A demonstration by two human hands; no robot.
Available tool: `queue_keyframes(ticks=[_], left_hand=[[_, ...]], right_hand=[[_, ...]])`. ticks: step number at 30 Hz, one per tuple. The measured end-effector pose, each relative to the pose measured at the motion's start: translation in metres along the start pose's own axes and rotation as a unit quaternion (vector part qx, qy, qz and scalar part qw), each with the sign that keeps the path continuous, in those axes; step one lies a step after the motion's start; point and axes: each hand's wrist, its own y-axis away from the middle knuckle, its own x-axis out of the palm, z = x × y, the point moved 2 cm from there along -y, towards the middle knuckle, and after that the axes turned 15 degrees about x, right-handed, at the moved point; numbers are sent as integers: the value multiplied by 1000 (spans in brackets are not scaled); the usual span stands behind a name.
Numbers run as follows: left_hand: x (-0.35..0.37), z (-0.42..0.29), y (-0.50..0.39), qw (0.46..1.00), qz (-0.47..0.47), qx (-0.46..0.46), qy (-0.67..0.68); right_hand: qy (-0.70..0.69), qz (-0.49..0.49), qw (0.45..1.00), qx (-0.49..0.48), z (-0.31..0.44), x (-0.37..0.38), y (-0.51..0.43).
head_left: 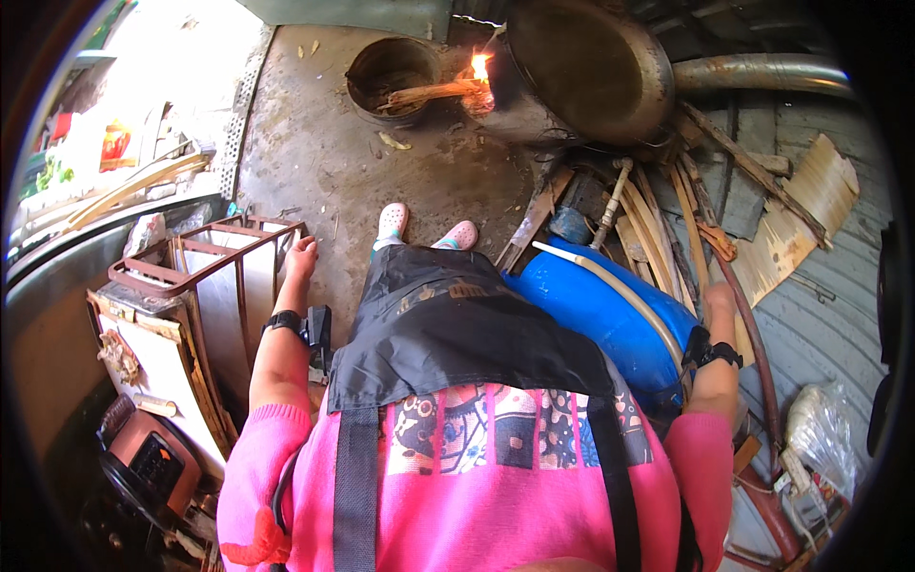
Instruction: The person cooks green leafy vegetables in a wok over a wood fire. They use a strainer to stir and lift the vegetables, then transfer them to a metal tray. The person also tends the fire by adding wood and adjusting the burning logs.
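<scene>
My left hand (303,256) hangs beside the rusty metal frame rack (207,247), fingers partly curled; whether it touches the rack I cannot tell. On the other side, my right hand (718,297) is lowered past the blue plastic barrel (607,300), near pieces of split wood (647,236); its fingers are hard to make out. Ahead, a fire (480,68) burns at the stove mouth under a large wok (586,71). A piece of firewood (436,91) reaches from the flames across the rim of a dark metal bucket (393,46).
A pale hose (629,293) lies over the barrel. A metal flue pipe (761,74) runs right from the wok. Wooden boards (768,250) lean at the right. Panels (161,365) and a pink-and-black appliance (154,457) stand at the left. A plastic bag (822,436) lies lower right.
</scene>
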Motion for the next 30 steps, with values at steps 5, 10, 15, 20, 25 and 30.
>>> queue_keyframes(ticks=[5, 10, 15, 20, 25, 30], left_hand=[[-4, -16, -12, 998, 28, -11, -63], [6, -45, -64, 998, 59, 13, -29], [25, -65, -139, 993, 97, 33, -51], [42, -62, -253, 984, 144, 60, -88], [46, -45, -342, 972, 149, 98, -156], [71, -42, -379, 976, 182, 68, -101]], right_hand=[[-307, 57, 913, -263, 126, -49, 69], [-300, 182, 852, -387, 231, -40, 178], [-248, 246, 848, -398, 319, -15, 255], [-243, 320, 810, -428, 428, -7, 327], [-295, 299, 774, -475, 578, -18, 366], [-391, 298, 771, -404, 722, -33, 373]])
